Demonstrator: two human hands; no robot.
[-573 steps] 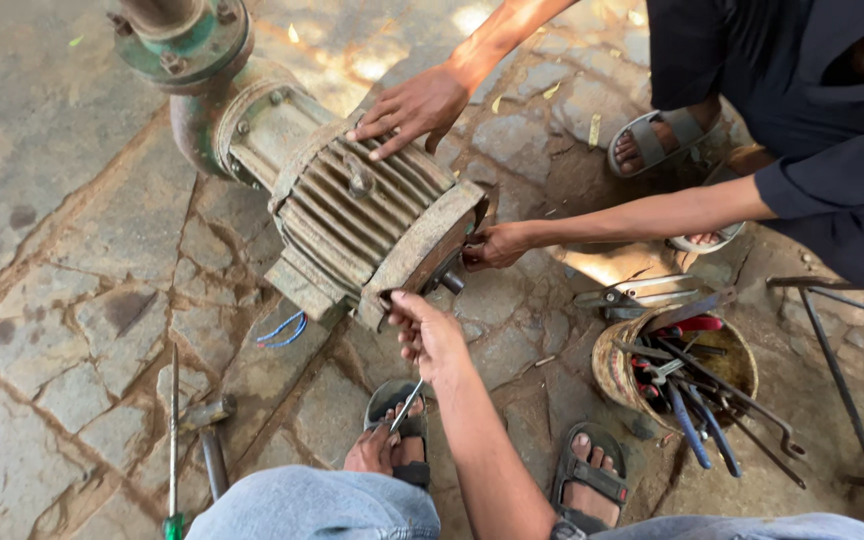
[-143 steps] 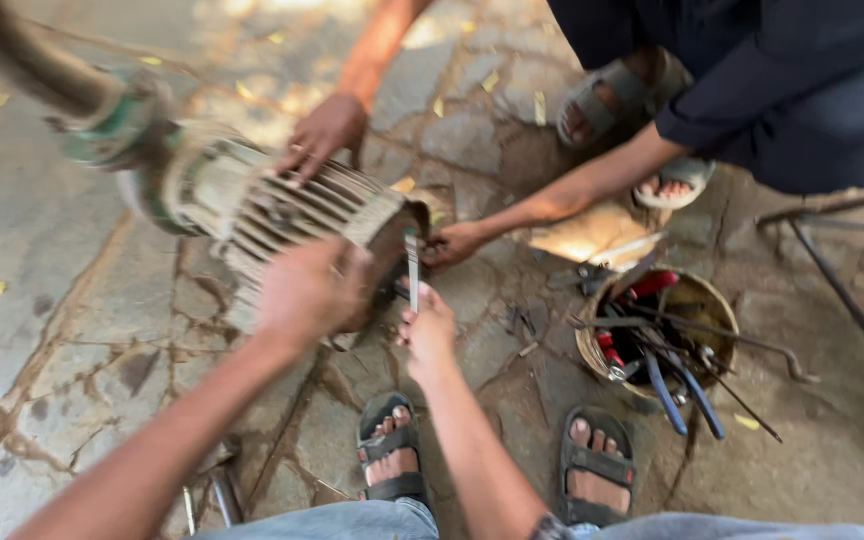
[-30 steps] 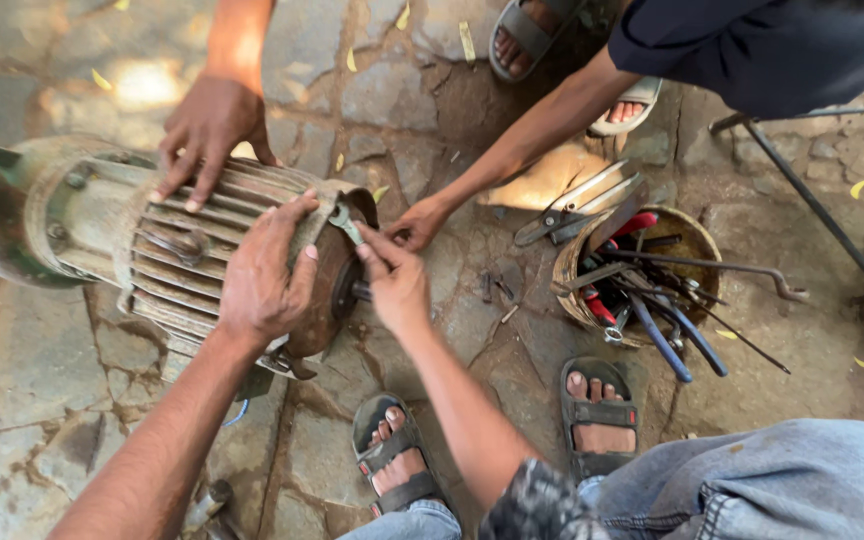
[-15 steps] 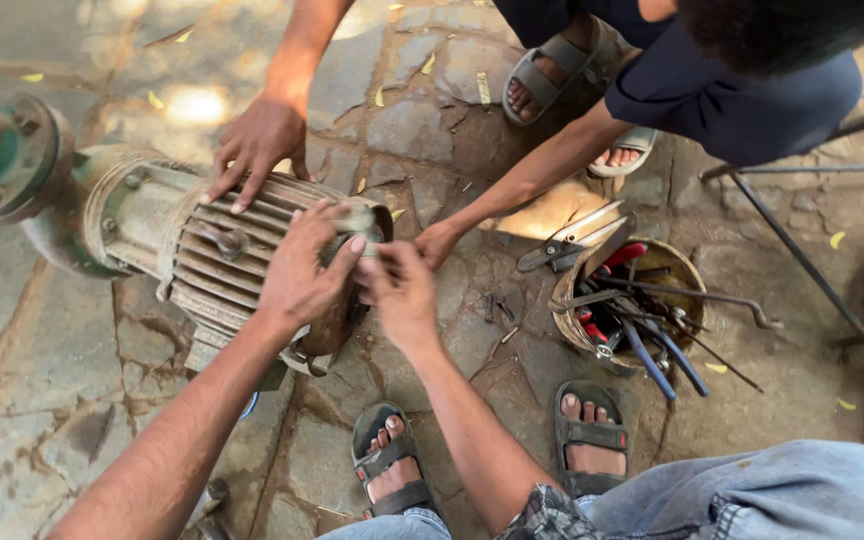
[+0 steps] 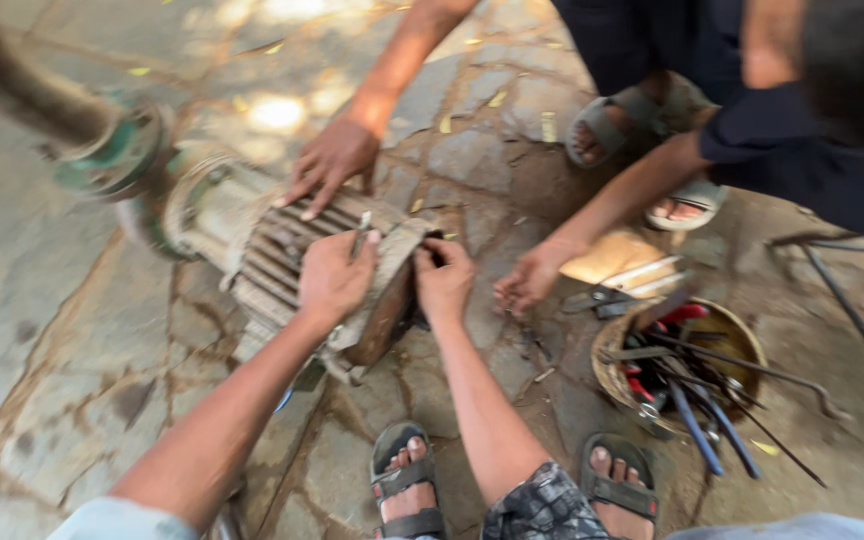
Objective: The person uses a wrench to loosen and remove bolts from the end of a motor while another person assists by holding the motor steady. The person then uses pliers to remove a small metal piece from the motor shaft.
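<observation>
A grey finned electric motor [image 5: 272, 255] lies on its side on the stone floor, joined at the left to a green pipe flange [image 5: 112, 150]. My left hand [image 5: 332, 280] rests on the top of the motor's end cover [image 5: 384, 300], with a thin metal tool [image 5: 360, 235] by its fingers. My right hand [image 5: 444, 280] grips the right edge of that cover. Another person's hand [image 5: 332, 165] presses on the fins from the far side. That person's other hand [image 5: 527, 285] hovers near the floor to the right.
A round basket [image 5: 697, 365] of wrenches and rods sits at the right, with loose tools [image 5: 602, 295] beside it. My sandalled feet [image 5: 407, 480] are below the motor. The other person's sandals [image 5: 612, 130] are at the top right. Metal stool legs [image 5: 852, 300] stand far right.
The view has swung and blurred, so the motor sits more to the centre. Both my hands stay on the end cover. The other person's lower hand has drawn back from the cover toward the floor.
</observation>
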